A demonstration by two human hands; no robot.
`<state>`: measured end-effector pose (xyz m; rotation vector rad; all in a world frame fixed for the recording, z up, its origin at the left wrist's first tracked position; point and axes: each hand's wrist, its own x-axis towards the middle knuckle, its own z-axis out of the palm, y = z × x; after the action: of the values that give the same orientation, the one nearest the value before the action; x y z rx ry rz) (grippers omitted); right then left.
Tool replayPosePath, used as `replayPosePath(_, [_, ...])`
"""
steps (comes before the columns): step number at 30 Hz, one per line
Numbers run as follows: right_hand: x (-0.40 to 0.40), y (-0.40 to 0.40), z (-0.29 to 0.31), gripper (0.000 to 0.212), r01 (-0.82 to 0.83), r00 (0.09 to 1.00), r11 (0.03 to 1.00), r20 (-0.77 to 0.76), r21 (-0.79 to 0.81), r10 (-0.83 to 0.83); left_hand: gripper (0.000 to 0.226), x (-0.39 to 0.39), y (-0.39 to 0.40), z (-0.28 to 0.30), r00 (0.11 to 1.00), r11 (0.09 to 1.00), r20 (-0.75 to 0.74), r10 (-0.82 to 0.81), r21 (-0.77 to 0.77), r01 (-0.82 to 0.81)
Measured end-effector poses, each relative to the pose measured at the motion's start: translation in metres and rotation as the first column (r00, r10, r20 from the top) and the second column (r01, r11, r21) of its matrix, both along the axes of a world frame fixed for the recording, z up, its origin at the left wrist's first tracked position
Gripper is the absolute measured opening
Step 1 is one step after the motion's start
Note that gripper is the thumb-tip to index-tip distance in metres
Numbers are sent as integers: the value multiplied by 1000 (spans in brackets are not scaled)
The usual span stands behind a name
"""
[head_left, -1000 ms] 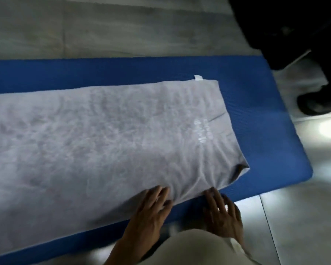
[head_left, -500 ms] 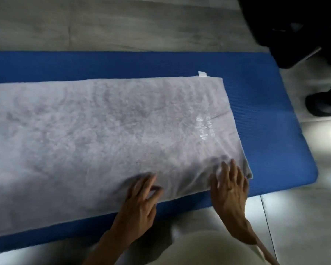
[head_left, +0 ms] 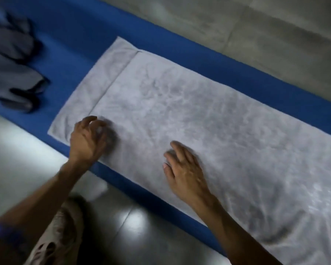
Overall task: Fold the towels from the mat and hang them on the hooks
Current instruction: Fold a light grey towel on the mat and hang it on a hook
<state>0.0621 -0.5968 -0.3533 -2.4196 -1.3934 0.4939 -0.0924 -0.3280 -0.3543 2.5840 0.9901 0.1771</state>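
Note:
A long pale grey towel (head_left: 208,121) lies flat along the blue mat (head_left: 227,71), folded lengthwise so that a strip of the lower layer shows at its left end. My left hand (head_left: 88,136) hovers at the towel's near left part with its fingers loosely curled, holding nothing. My right hand (head_left: 185,169) rests flat on the towel near its front edge, fingers straight. More grey cloth (head_left: 10,69) lies crumpled on the mat at the far left. No hooks are in view.
Glossy grey floor tiles (head_left: 134,230) lie in front of the mat and matte tiles behind it. My shoe (head_left: 55,238) stands on the floor at the bottom left, close to the mat's near edge.
The view has swung from the towel's right end to its left end. Both hands have moved left along the towel's near edge and now lie further onto the cloth.

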Motion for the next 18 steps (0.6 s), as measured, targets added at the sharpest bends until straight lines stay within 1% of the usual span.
replayPosePath(2, [0,16,-5,41,-42,999,999,-1,-10,42,43,-17,32,2,996,996,-26,87,17,-87])
replayPosePath(3, [0,25,-7,41,-56,998,998,5,-13,56,40,-24,45,5,985,985,-21,173,5,-173])
replayPosePath(5, [0,37,-10,41,-67,997,997,22,-34,68,33,-30,64,8,927,925,-36,374,-50,-376])
replayPosePath(6, [1,41,-11,41,-66,997,996,34,-53,68,32,-31,72,8,890,887,-70,451,-72,-456])
replayPosePath(7, [2,42,-12,40,-64,997,995,45,-71,67,33,-31,80,6,865,863,-117,488,-81,-498])
replayPosePath(9, [4,44,-15,37,-67,996,994,53,-91,72,34,-33,95,1,854,859,-171,492,-63,-508])
replayPosePath(11, [5,44,-16,33,-61,997,995,42,-76,65,35,-31,106,-2,853,866,-212,478,-47,-497])
replayPosePath(13, [6,45,-16,32,-61,997,995,40,-75,64,28,-27,111,2,840,848,-249,482,-106,-519])
replayPosePath(14, [7,46,-16,32,-61,997,996,40,-72,64,26,-25,110,6,839,850,-267,475,-110,-516])
replayPosePath(16, [8,47,-16,31,-45,998,998,29,-41,47,27,-16,103,18,860,888,-260,440,-18,-460])
replayPosePath(18, [11,50,-15,30,-14,1000,1000,-20,20,15,28,-4,86,33,905,928,-207,371,105,-356])
